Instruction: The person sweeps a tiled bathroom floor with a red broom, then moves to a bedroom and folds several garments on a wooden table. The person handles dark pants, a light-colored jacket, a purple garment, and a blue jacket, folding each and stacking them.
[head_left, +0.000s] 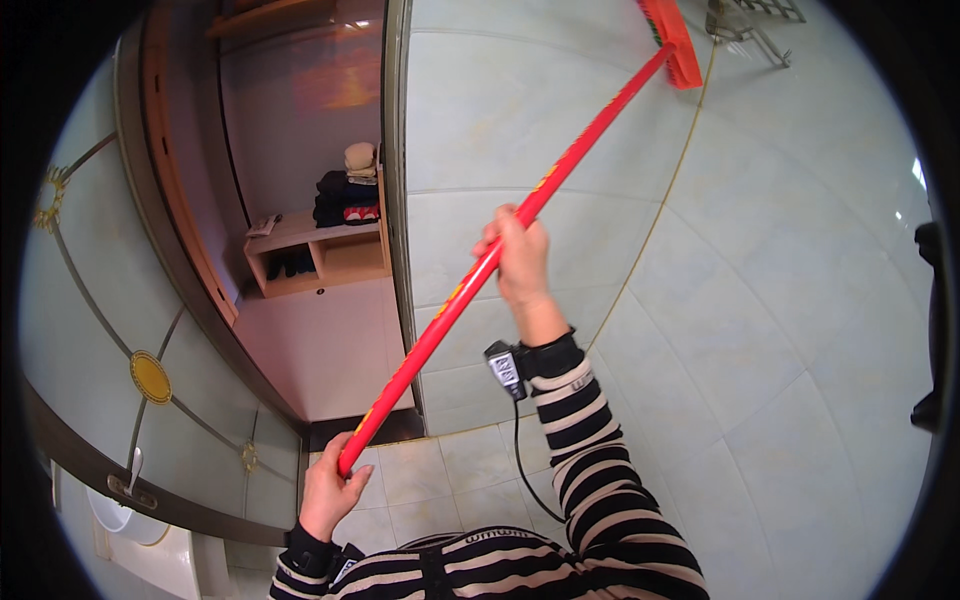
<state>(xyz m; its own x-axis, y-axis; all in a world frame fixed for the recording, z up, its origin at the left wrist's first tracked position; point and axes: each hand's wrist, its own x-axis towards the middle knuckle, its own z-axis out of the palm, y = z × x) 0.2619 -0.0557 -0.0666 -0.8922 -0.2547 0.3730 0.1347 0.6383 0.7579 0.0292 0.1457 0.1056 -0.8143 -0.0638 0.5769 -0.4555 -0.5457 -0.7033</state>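
A long red pole (442, 319) with yellow markings runs diagonally from lower left to upper right. My left hand (330, 480) is wrapped around its lower end. Farther up, near the middle of the pole, my right hand (523, 251) grips it. At the far end is an orange-red brush or broom head (675, 45), with a bit of green along its left side. This head is up against the pale tiled wall (525, 97), close to the corner line; whether it touches cannot be told.
At left stands an open framed glass door (75, 292) with a lever handle (135, 472). Through the doorway are a wooden bench (349, 259) and folded clothes (341, 199). A white basin (127, 517) sits lower left. A metal rack (750, 34) hangs upper right. Floor tiles (416, 472) lie below.
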